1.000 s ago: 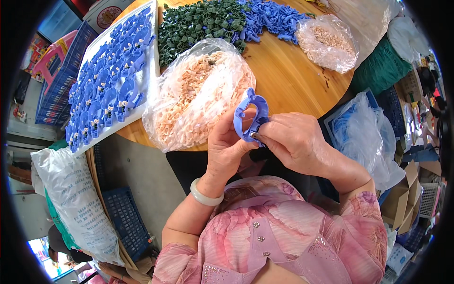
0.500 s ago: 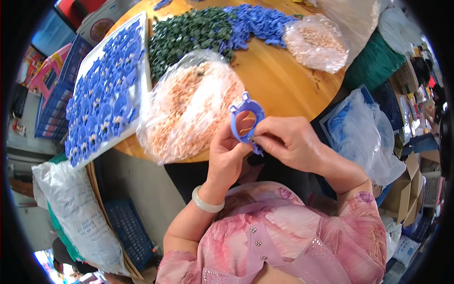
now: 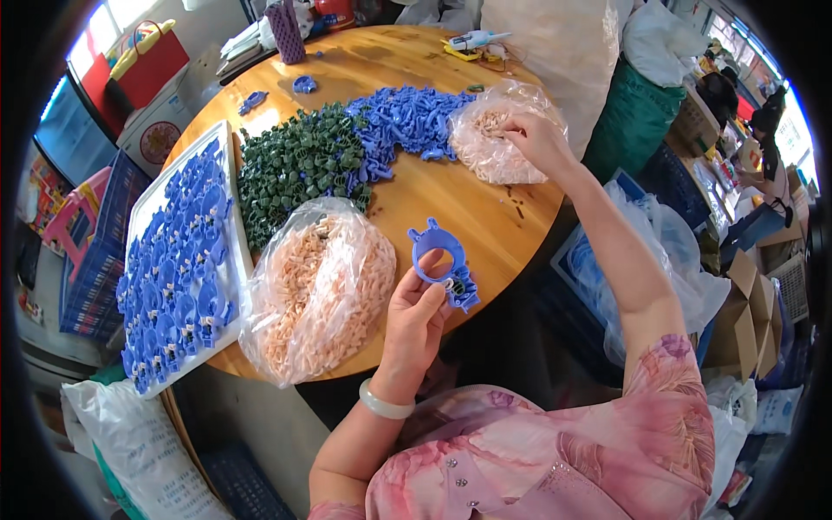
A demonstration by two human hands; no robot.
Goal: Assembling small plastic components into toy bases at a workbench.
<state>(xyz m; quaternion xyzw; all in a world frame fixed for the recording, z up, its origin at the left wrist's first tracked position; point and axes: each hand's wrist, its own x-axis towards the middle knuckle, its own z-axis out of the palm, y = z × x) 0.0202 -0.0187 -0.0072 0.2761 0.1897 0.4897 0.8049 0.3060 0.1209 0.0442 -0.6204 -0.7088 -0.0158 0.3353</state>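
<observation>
In the head view, the left hand [image 3: 416,312] grips a blue plastic ring part [image 3: 433,239] between thumb and fingers, holding it over the near edge of the round wooden table [image 3: 416,195], its ring upward and its lugged end toward the right. Half a second ago both hands were at this part; now the left alone holds it.

The right hand [image 3: 539,143] has left it and reaches to the far right, its fingers bent over the smaller clear bag of peach-coloured pieces [image 3: 496,166]. Whether its fingertips pinch a piece, I cannot tell.

The larger bag of peach-coloured pieces [image 3: 316,295] lies left of the ring part, just beside the white tray [image 3: 232,195] filled with blue ring assemblies [image 3: 186,269]. Beyond the larger bag are a dark green heap of small parts [image 3: 303,165] and, to its right, a heap of blue parts [image 3: 403,121]. The view has shifted, so more of the table's far side shows, including a purple perforated holder [image 3: 286,33].
</observation>
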